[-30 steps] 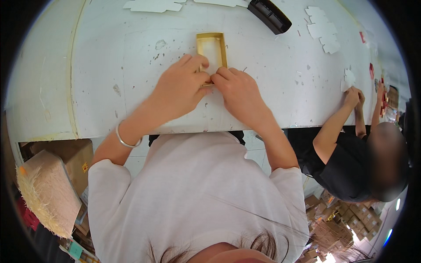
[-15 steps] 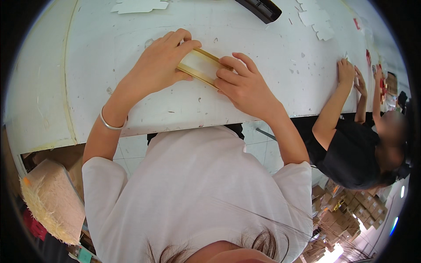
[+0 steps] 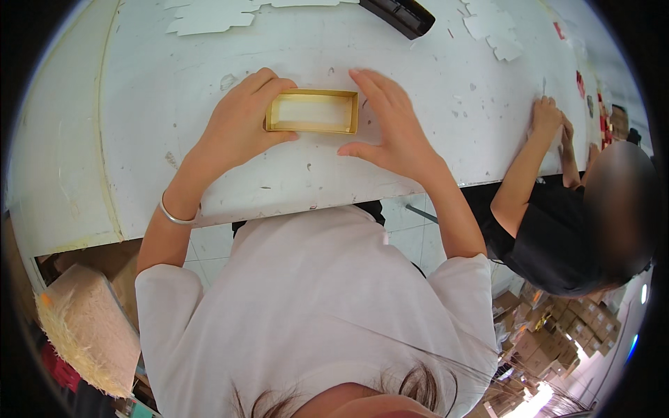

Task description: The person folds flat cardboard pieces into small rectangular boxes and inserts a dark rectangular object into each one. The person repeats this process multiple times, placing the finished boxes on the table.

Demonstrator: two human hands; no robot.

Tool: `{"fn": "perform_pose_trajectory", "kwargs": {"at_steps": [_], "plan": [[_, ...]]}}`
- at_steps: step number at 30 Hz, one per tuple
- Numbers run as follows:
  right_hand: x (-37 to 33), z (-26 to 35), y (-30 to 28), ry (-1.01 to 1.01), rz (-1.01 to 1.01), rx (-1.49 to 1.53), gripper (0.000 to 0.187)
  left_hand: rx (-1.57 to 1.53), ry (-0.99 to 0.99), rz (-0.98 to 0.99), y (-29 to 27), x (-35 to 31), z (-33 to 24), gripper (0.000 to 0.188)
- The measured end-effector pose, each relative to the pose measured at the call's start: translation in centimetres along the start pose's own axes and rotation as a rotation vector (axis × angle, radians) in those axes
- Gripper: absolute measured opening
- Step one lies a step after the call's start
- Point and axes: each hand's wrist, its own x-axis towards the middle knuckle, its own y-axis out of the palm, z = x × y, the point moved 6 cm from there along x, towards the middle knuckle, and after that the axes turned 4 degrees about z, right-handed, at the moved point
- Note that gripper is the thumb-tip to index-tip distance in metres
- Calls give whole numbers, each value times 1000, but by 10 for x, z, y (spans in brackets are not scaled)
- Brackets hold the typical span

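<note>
A small rectangular gold cardboard box frame lies in front of me on the white table, its long sides running left to right. Gold walls surround a pale middle; whether that is a bottom or the table, I cannot tell. My left hand grips its left end, fingers at the far corner and thumb at the near one. Just off the right end is my right hand, open, with thumb and fingers spread apart and nothing between them.
Flat white card cut-outs lie at the far left of the white table, more at the far right. A black open box is at the far edge. On the right, a person in black works at the same table.
The gold box frame has turned from slanted to nearly level and its walls now stand squared. My right hand has let go of its right end and opened.
</note>
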Motion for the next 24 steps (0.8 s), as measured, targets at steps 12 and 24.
{"fn": "perform_pose_trajectory", "kwargs": {"at_steps": [12,24], "plan": [[10,-27,-13,3,4,67,61,-94,4,-71,5,-12,3,58],[61,-105,-74,67,-271,-764,10,32,34,-62,10,-4,-10,64]]}}
